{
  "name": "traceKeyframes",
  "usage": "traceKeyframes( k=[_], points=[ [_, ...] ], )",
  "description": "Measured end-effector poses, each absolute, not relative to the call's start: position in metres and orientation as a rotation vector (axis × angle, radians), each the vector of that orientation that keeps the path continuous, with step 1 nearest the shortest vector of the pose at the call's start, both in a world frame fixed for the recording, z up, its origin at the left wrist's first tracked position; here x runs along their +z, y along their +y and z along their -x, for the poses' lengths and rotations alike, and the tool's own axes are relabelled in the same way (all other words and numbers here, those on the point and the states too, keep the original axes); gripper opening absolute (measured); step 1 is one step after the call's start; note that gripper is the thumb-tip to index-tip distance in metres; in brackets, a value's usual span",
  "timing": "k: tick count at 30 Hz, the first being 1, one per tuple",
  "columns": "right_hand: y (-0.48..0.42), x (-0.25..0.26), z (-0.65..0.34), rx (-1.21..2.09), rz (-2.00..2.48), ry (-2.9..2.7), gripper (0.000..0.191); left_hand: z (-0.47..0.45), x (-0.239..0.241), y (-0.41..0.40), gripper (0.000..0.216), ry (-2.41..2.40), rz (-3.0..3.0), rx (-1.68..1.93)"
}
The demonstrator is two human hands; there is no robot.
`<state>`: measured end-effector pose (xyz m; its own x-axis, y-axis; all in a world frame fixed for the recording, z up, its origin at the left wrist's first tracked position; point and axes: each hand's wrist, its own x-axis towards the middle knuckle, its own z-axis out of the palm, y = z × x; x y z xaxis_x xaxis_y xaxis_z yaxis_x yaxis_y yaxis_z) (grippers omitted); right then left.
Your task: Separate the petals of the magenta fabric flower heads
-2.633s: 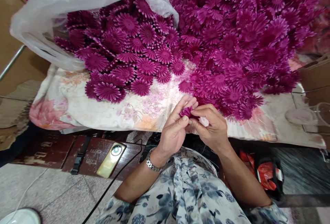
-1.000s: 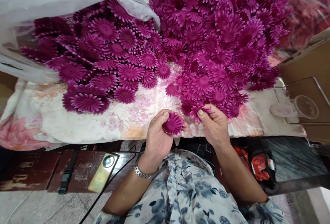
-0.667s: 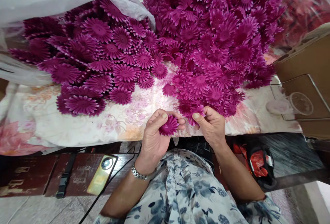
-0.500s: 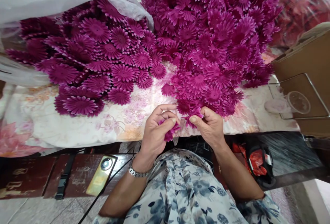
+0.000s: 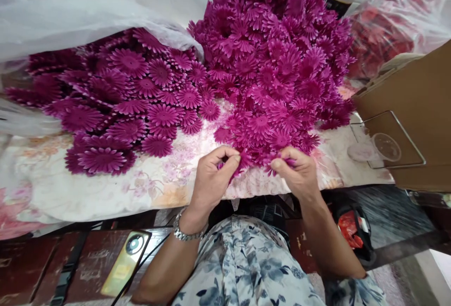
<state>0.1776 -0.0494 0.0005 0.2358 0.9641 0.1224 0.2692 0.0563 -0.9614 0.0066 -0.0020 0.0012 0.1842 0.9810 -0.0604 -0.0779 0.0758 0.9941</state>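
On the floral cloth, each hand pinches a flower beside a flower-filled plastic bag.

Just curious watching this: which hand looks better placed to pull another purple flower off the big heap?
Probably the right hand: its fingertips already sit at the heap edge, while the left hand pinches a flower.
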Motion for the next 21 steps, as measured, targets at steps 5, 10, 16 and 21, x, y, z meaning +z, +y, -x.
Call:
traceKeyframes(
  k=[5, 10, 16, 21],
  points=[
    [-0.024, 0.025, -0.205, 0.021, 1.64, -1.58, 0.024, -0.036, 0.022, 0.024, 0.011, 1.013, -1.318, 1.196],
    [-0.025, 0.019, -0.217, -0.321, 1.732, -1.723, 0.038, -0.035, 0.02, 0.025, 0.04, 1.029, -1.291, 1.133],
    [-0.047, 0.0, -0.22, -0.295, 1.67, -1.715, 0.028, -0.007, 0.008, 0.005, 0.022, 0.992, -0.871, 1.053],
    [-0.052, -0.007, -0.223, -0.367, 1.69, -1.734, 0.032, 0.001, 0.008, -0.007, 0.03, 0.786, -0.465, 1.047]
  ],
)
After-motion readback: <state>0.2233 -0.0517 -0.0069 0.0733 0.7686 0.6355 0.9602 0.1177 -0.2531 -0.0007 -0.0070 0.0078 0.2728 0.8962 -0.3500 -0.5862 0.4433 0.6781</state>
